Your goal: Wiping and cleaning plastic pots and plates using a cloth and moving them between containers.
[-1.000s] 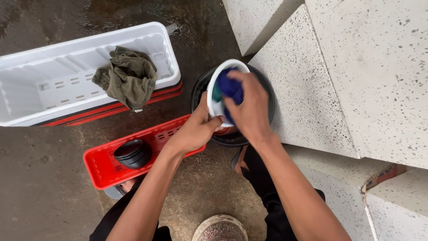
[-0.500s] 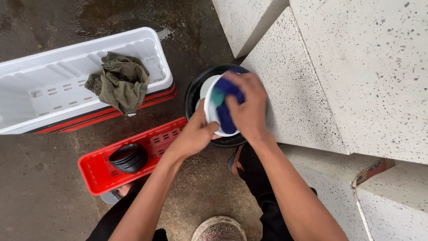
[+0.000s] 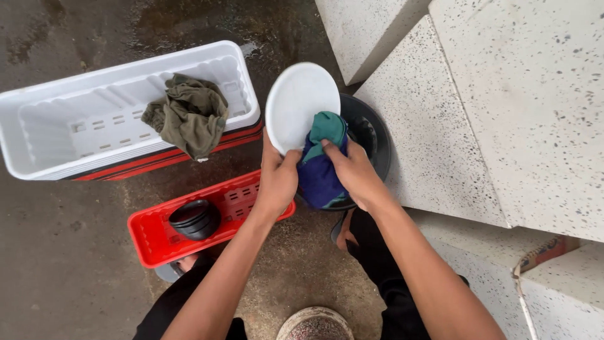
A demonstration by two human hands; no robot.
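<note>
Over wet concrete floor (image 3: 75,220), left hand (image 3: 277,179) holding white plate (image 3: 301,101), speckled stone steps (image 3: 503,113) beside

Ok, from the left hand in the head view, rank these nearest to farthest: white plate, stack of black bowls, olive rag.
1. White plate: gripped at its lower edge by the left hand.
2. Stack of black bowls: down-left of the hand, inside the red basket.
3. Olive rag: up-left, draped over the rim of the white crate.
</note>
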